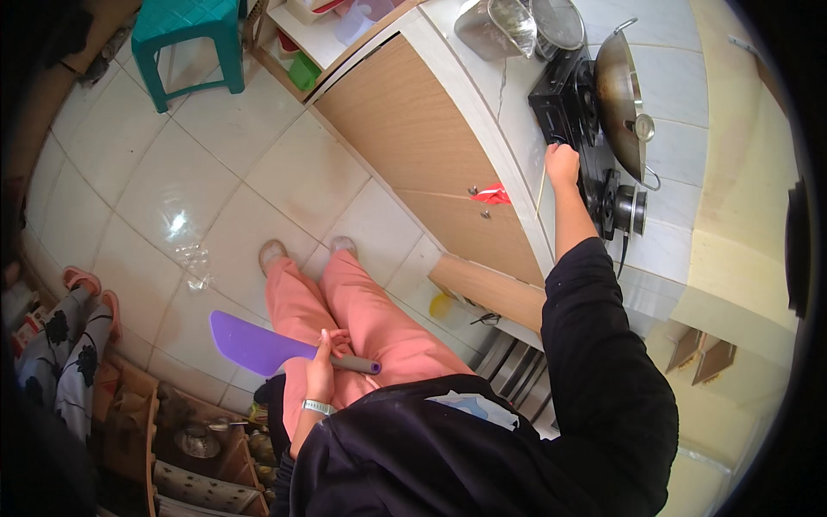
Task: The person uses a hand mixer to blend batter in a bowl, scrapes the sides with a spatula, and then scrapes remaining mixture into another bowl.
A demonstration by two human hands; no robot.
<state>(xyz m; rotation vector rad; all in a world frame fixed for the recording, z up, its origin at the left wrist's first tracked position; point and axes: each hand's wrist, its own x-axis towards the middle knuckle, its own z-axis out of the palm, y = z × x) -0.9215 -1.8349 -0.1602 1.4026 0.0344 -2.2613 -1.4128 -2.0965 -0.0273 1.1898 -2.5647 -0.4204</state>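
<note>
My left hand (320, 372) is closed around a broad purple kitchen knife (258, 342) with a grey-brown handle, held low in front of my legs. The blade points to the left and the handle end sticks out to the right. Over at the counter, my stretched-out right hand (562, 165) is closed at the front of a black gas stove (551, 103), with its fingers on a dark knob (558, 140). A thin pale strip runs down beside that hand; I cannot tell what it is. A large worn wok (618, 99) stands tilted on the stove, beyond my right hand.
A small dark pot (637, 212) sits on the near burner. Metal containers (497, 30) stand at the counter's far end. Wooden cabinet doors (413, 116) lie below it, with a red cloth at a knob. A green stool (188, 39) is far left; another person's legs (77, 362) show at left.
</note>
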